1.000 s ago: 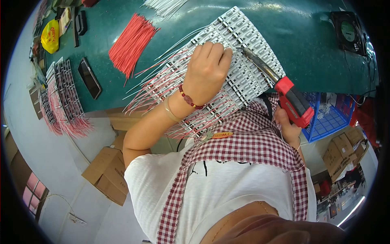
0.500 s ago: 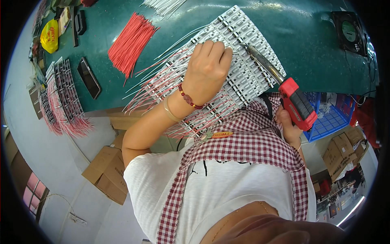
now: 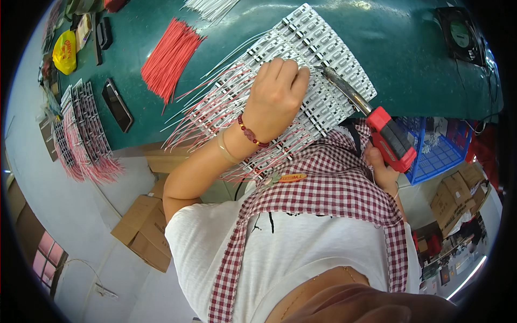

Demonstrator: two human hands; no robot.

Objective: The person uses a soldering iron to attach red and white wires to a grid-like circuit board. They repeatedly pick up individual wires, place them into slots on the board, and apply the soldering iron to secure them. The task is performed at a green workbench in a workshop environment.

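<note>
A slanted panel of small grey-white modules in rows (image 3: 336, 56) lies over the table's near edge, with thin red and white wires (image 3: 202, 105) fanning out from its left side. Over its middle, my left hand (image 3: 277, 97) is closed in a pinch, seemingly on a thin white wire; the fingertips are partly hidden. My right hand (image 3: 381, 169) grips the handle of a red and black soldering gun (image 3: 389, 137), most of its fingers hidden behind it. The gun's dark tip reaches the panel right beside my left fingertips.
On the green table (image 3: 242, 29) lie a bundle of red wires (image 3: 171, 59), white wires (image 3: 210, 8), a phone (image 3: 117, 105) and more wired panels (image 3: 86, 132). A black fan (image 3: 460, 35) stands far right. A blue crate (image 3: 439, 153) and cardboard boxes (image 3: 145, 231) sit below.
The soldering gun has shifted slightly left and down, its tip now closer to my left fingertips. My left hand keeps nearly the same place over the panel.
</note>
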